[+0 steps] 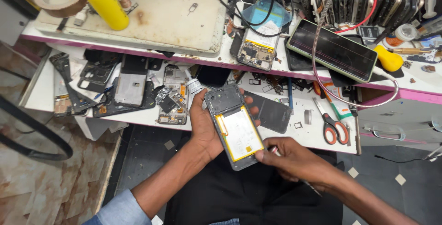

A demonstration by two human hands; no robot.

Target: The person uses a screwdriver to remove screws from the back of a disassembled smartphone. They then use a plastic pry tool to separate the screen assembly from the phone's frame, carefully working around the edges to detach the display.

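Note:
My left hand grips an opened phone from its left side, back cover off, with a white battery framed in yellow showing. My right hand sits at the phone's lower right corner. It pinches a thin metal tool whose tip reaches the edge of the battery. The phone is held over my lap, just in front of an open drawer.
The open drawer holds phone frames, a dark screen panel, scissors with red handles and a small white bottle. On the bench above are a yellow bottle, a worn mat, another opened phone, a phone with cable.

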